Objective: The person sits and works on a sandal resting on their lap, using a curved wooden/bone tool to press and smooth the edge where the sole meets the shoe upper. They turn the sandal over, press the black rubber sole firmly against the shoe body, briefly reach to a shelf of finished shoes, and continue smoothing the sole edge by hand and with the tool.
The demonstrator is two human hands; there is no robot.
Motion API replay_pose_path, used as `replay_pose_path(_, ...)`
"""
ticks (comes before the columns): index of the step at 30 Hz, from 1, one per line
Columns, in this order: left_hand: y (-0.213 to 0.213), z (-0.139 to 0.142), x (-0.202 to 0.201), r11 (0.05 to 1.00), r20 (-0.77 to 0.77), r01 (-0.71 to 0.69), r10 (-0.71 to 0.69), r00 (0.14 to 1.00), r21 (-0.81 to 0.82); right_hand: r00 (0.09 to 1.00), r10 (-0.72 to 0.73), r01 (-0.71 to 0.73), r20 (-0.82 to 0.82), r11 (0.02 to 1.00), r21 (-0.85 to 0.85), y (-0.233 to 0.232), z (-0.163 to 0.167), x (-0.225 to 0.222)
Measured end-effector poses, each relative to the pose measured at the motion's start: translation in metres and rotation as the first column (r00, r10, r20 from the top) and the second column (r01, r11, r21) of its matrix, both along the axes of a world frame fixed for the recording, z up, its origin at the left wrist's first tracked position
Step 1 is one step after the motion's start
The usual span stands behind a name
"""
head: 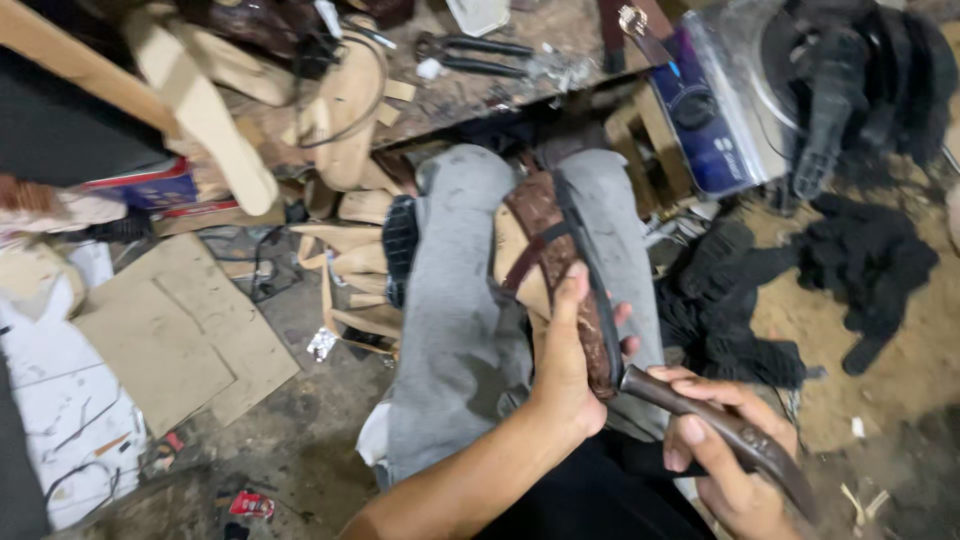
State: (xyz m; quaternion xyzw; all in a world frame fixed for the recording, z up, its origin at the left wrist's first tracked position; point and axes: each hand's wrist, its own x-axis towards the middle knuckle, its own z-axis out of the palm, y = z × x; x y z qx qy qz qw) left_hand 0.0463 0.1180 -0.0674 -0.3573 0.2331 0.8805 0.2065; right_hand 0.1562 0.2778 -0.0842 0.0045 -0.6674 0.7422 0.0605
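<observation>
L hand [565,365] grips brown leather sandal [550,265]; R hand [725,455] w/ curved knife [720,425].

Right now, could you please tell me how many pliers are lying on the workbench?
1: a single pair of dark-handled pliers lies at the top centre of the workbench, beyond the person's knees. The clutter there could hide others.

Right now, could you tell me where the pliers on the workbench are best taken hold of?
Grip the pliers by the two long handles, which point right and lie slightly spread, probably coming from above on that side. The jaws at the left end sit close to the wooden shoe forms.
</observation>
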Motion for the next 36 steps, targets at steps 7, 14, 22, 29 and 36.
replay_pose_path(7, 0.021, -0.034, 0.001, 0.989, 0.001, -0.097, 0.098, 0.995, -0.110, 0.976, -0.027, 0.152, -0.217, 0.797, 0.585, -0.021, 0.012, 0.006)
replay_pose_path(14, 0.023, -0.059, -0.001, 0.986, -0.118, -0.143, 0.133, 0.984, -0.084, 0.835, -0.221, 0.003, 0.503, 0.917, 0.398, -0.006, 0.026, -0.026)
replay_pose_path(22, 0.020, -0.067, -0.007, 0.975, -0.194, -0.156, 0.124, 0.973, -0.157, 0.728, -0.277, 0.113, 0.628, 0.951, 0.289, -0.013, 0.027, -0.048)
replay_pose_path(29, 0.015, -0.072, -0.006, 0.974, -0.226, -0.147, 0.107, 0.968, -0.171, 0.974, 0.060, -0.194, 0.216, 0.712, 0.675, -0.017, 0.042, -0.072)
replay_pose_path(36, 0.015, -0.089, -0.009, 0.975, -0.233, -0.196, 0.167, 0.958, -0.105, 0.691, -0.344, 0.132, 0.636, 0.925, 0.357, -0.033, 0.026, -0.077)
